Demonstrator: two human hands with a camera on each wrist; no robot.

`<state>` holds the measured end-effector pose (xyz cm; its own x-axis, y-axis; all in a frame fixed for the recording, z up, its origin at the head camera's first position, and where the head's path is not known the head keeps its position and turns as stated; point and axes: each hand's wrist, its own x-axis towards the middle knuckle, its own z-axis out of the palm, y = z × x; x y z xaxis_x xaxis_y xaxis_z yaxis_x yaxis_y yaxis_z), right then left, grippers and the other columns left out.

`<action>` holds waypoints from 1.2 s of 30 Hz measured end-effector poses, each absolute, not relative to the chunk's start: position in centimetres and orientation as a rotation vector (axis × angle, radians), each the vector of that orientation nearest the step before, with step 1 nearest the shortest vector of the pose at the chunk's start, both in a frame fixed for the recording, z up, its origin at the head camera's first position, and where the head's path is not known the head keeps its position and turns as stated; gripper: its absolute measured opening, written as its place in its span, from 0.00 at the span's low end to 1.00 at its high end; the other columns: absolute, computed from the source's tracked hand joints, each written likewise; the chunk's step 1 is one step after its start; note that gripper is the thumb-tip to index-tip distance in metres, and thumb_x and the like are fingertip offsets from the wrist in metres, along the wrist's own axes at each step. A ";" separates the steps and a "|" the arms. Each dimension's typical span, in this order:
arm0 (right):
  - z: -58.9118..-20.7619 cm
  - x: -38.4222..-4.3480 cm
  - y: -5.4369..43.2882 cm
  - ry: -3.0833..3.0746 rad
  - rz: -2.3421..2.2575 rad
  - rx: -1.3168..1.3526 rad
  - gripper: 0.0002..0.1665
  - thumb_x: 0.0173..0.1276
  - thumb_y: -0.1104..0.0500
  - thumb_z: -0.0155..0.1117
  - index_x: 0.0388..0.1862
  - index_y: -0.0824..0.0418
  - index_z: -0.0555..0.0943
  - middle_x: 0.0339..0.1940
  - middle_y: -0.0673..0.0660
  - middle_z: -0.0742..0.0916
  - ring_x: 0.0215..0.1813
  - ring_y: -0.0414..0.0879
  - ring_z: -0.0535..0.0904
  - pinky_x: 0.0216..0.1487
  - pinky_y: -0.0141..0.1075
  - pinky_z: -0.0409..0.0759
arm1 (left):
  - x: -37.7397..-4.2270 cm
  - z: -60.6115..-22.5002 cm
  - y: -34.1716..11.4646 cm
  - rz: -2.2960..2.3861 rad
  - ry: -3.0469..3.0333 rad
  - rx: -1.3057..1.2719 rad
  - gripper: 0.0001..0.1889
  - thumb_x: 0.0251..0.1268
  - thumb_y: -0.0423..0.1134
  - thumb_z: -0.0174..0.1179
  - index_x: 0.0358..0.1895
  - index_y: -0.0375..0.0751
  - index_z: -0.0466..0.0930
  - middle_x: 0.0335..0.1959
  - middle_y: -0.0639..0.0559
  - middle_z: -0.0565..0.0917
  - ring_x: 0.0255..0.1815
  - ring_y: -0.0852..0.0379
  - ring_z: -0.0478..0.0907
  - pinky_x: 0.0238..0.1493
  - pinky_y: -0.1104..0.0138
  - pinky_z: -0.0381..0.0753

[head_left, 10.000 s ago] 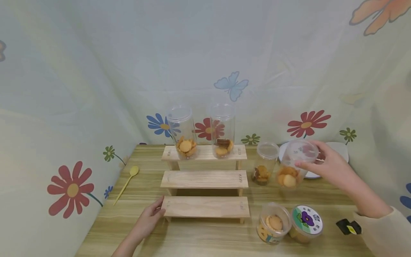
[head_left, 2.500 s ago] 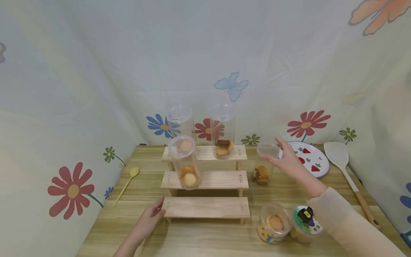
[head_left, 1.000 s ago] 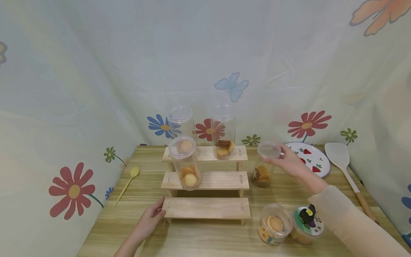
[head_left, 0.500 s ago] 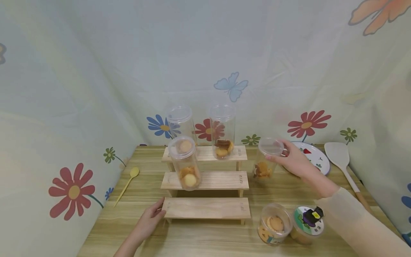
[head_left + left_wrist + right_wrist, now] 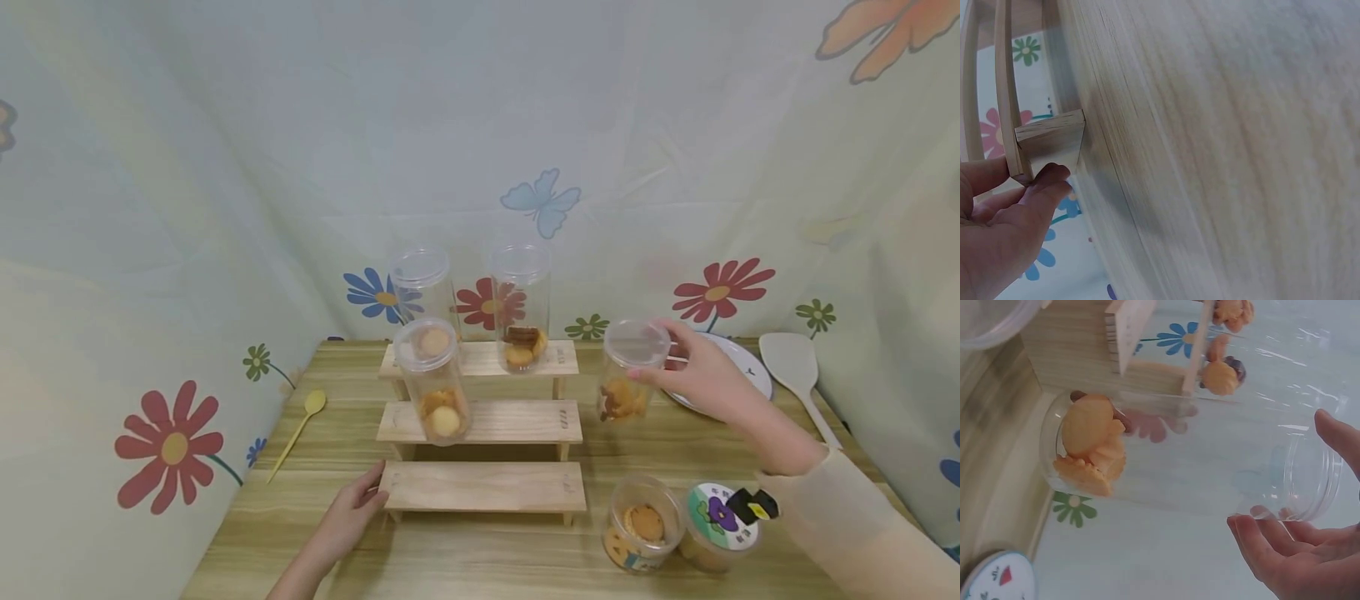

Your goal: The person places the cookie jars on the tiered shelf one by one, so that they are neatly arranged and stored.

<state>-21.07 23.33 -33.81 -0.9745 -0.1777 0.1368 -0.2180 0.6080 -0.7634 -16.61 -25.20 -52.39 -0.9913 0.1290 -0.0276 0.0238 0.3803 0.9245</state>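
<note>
My right hand (image 5: 708,379) grips a clear lidded cookie jar (image 5: 628,371) near its lid, right of a three-step wooden display stand (image 5: 483,486). In the right wrist view several cookies (image 5: 1088,428) lie in the jar's bottom, and the jar hangs above the table. The left hand (image 5: 341,525) pinches the left end of the stand's lowest step, thumb and fingers about the board's corner (image 5: 1019,169) in the left wrist view. Two tall cookie jars, one at left (image 5: 422,283) and one at right (image 5: 521,308), stand on the top step. Another jar (image 5: 431,383) is on the middle step's left part.
At the front right are an open-looking cookie tub (image 5: 642,525) and a tub with a flower-printed lid (image 5: 716,517). A plate (image 5: 750,371) and a white spatula (image 5: 791,362) lie behind my right arm. Far left lies a yellow spoon (image 5: 303,421). A printed curtain surrounds the table.
The jar held ten seconds ago now stands on the middle step. Since then my right hand has taken hold of another jar and lifted it slightly. My left hand has stayed put.
</note>
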 end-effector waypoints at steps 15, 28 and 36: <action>-32.0 -19.6 21.9 -2.684 1.425 0.426 0.48 0.61 0.48 0.71 0.74 0.60 0.60 0.60 0.64 0.77 0.57 0.58 0.77 0.43 0.26 0.80 | -16.5 -52.5 -25.3 1.724 2.529 0.150 0.26 0.71 0.26 0.51 0.68 0.20 0.57 0.65 0.26 0.66 0.62 0.37 0.69 0.59 0.60 0.74; -32.7 -20.1 19.2 -2.636 1.597 0.514 0.46 0.57 0.50 0.75 0.71 0.60 0.64 0.59 0.61 0.77 0.58 0.56 0.77 0.49 0.36 0.82 | -16.4 -52.5 -25.2 1.727 2.534 0.194 0.26 0.71 0.26 0.51 0.68 0.19 0.56 0.64 0.24 0.66 0.61 0.35 0.70 0.57 0.61 0.76; -32.8 -20.9 16.7 -2.560 1.719 0.597 0.46 0.55 0.54 0.77 0.69 0.62 0.66 0.59 0.61 0.77 0.57 0.54 0.77 0.52 0.36 0.80 | -16.4 -52.4 -25.2 1.708 2.536 0.159 0.26 0.72 0.27 0.50 0.68 0.20 0.57 0.65 0.26 0.66 0.62 0.36 0.69 0.58 0.61 0.75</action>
